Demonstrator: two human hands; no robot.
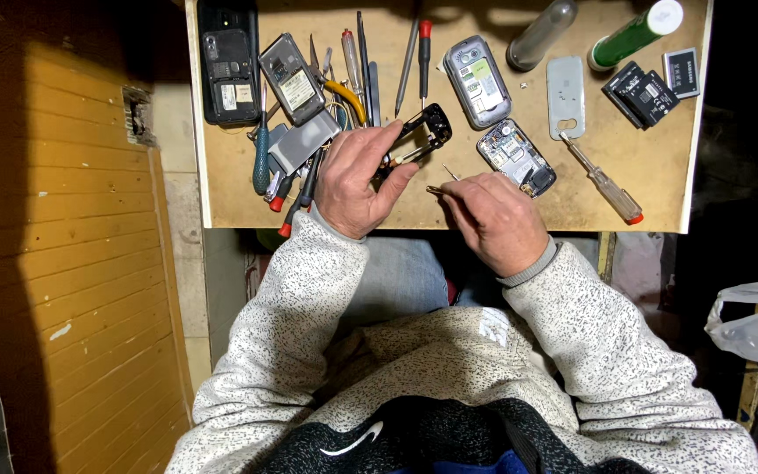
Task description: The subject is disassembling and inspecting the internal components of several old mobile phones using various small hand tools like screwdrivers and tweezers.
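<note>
Black plastic, the phone frame [423, 133] sits pinched in the left hand [354, 180], lifted just above the wooden bench [379, 206]. The right hand [495, 219] has its fingers closed narrowly on a thin metal tool [437, 189] whose tip points toward the frame. Beside it lies a bare circuit board [516, 156]. A clear tube [541, 33] lies near the far edge, its contents unreadable.

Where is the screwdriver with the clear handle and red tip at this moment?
In the head view, the clear-handled screwdriver lies on the wooden board, on the person's right side, just below the grey phone cover and right of the open circuit board.
</note>
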